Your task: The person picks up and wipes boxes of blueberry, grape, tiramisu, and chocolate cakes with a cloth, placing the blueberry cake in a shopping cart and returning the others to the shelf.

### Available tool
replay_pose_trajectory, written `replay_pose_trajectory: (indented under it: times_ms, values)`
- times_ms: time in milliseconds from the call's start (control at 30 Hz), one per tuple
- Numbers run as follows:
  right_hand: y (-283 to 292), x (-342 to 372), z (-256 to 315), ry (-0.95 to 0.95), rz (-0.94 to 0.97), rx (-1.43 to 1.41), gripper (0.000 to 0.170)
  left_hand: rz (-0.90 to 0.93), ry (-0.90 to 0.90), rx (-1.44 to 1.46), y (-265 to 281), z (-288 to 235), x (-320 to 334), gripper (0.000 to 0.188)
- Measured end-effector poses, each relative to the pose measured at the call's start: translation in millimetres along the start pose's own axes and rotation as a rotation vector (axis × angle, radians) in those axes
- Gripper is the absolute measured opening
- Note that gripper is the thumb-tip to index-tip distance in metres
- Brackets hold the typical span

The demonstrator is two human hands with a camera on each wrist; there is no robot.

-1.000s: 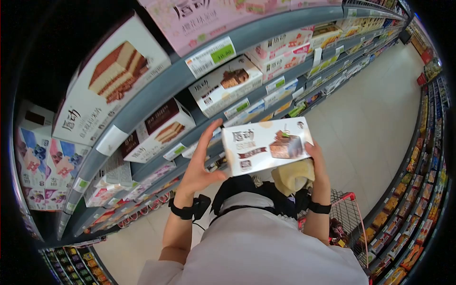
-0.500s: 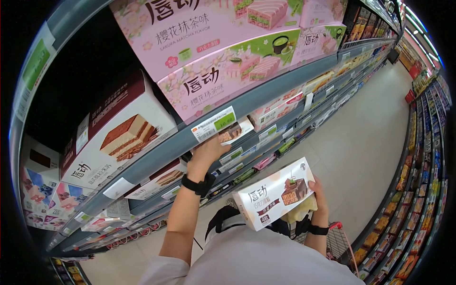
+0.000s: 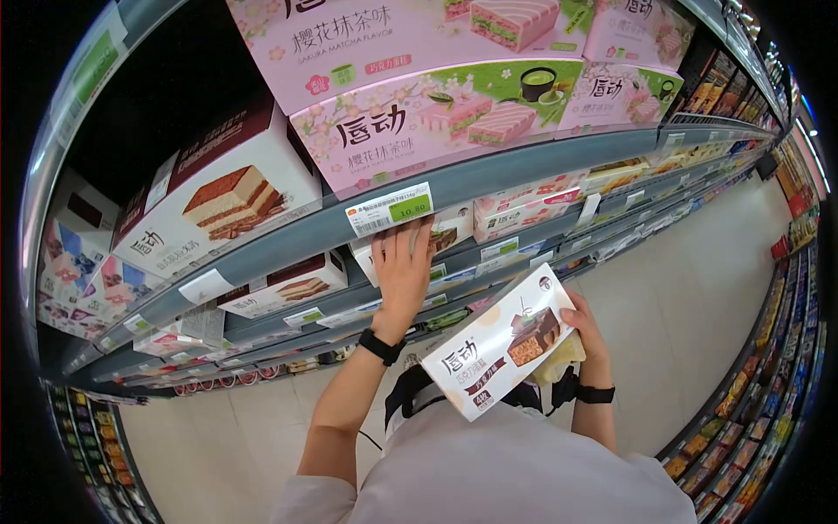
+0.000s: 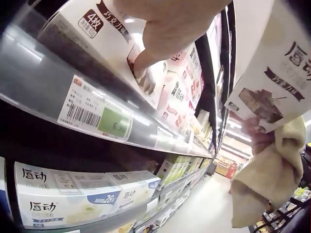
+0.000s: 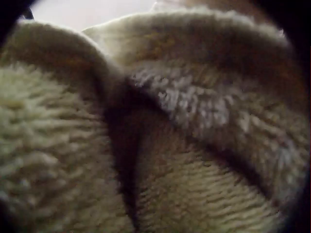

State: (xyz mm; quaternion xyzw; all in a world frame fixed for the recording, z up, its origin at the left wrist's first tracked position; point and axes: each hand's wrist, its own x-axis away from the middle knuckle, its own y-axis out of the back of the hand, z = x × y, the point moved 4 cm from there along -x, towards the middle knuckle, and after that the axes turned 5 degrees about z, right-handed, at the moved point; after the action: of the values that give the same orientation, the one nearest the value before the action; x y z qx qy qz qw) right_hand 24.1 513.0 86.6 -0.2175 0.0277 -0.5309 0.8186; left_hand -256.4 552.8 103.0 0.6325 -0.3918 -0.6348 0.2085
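My left hand point(image 3: 404, 275) lies on a white chocolate cake box point(image 3: 453, 229) on the shelf, its fingers extended over it below the price label. The left wrist view shows a digit against that box's printed face point(image 4: 92, 29). In my right hand point(image 3: 590, 330) I grip a matching white chocolate cake box point(image 3: 489, 349) by its right end, tilted in front of my body. A cream fluffy cloth point(image 3: 566, 360) hangs under that box at the same hand; folds of the cloth point(image 5: 63, 145) fill the right wrist view.
Pink sakura matcha cake boxes point(image 3: 367, 131) stand on the shelf above, beside a large tiramisu-pictured box point(image 3: 231, 201). The grey shelf edge point(image 3: 297, 236) with price labels runs just over my left hand. White-and-blue boxes point(image 4: 68, 194) sit one shelf lower. Another stocked shelf point(image 3: 751, 349) lines the aisle's right side.
My left hand has gone from beside the held box up to the box on the shelf, its fingers now spread over it. The held box has dropped lower and tilted in my right hand.
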Motion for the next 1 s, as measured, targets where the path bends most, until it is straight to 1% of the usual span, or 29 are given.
replay_pose_trajectory:
  times_ms: [100,167,200,233,267,300,367,400,467,500,567,600,667,733,800,833,867,900,933,967,1000]
  values:
    - [-1,-10,4,-0.005,0.032,0.013,0.066,0.010,0.019,-0.013,-2,5,-1,0.060]
    - [0,-13,4,-0.019,0.055,0.005,0.067,0.019,-0.069,0.059,0,9,3,0.058]
    - [1,-14,2,-0.030,0.066,-0.005,0.068,0.022,-0.064,0.054,2,12,6,0.058]
    - [1,-15,2,-0.033,0.070,-0.008,0.068,0.033,-0.110,0.110,4,12,9,0.056]
    - [1,-16,1,-0.015,0.079,0.007,0.068,0.043,-0.159,0.167,5,12,11,0.055]
    - [1,-18,2,0.005,0.087,0.021,0.068,0.045,-0.162,0.163,11,13,8,0.055]
    - [2,-19,2,-0.003,0.078,0.014,0.068,0.129,-0.102,0.190,21,16,4,0.046]
    - [2,-19,2,-0.011,0.069,0.011,0.069,0.133,-0.104,0.191,29,17,0,0.046]
    - [4,-22,-1,-0.003,0.058,0.010,0.069,0.176,0.085,-0.158,38,32,-11,0.049]
    - [5,-24,-2,0.006,0.053,0.013,0.069,0.179,0.084,-0.159,36,39,-9,0.049]
    - [2,-26,-3,0.006,0.053,0.003,0.069,0.346,0.229,0.121,23,57,-3,0.055]
    - [0,-28,-2,0.008,0.054,-0.003,0.068,0.347,0.228,0.119,23,57,-3,0.055]
    - [-6,-29,1,-0.010,0.039,-0.004,0.067,0.196,0.091,0.149,30,49,-3,0.054]
    - [-8,-30,-1,-0.032,0.018,-0.008,0.066,0.202,0.078,0.163,32,51,-1,0.052]
    - [-10,-34,-2,-0.003,0.016,-0.019,0.064,0.202,0.068,0.176,40,51,1,0.049]
    - [-13,-37,-3,-0.003,0.019,-0.016,0.064,0.159,0.191,0.314,54,52,2,0.044]
    - [-18,-39,0,0.121,-0.005,0.027,0.064,0.113,0.313,0.451,68,52,4,0.038]
    - [-25,-41,3,0.244,-0.030,0.068,0.064,0.111,0.314,0.449,83,50,9,0.038]
    - [-37,-45,5,0.245,-0.029,0.064,0.064,0.160,0.465,0.731,93,52,18,0.038]
    - [-52,-46,15,0.335,-0.047,0.092,0.063,0.208,0.613,1.013,99,51,30,0.038]
    - [-63,-46,24,0.425,-0.067,0.120,0.062,0.272,0.611,1.064,103,45,41,0.043]
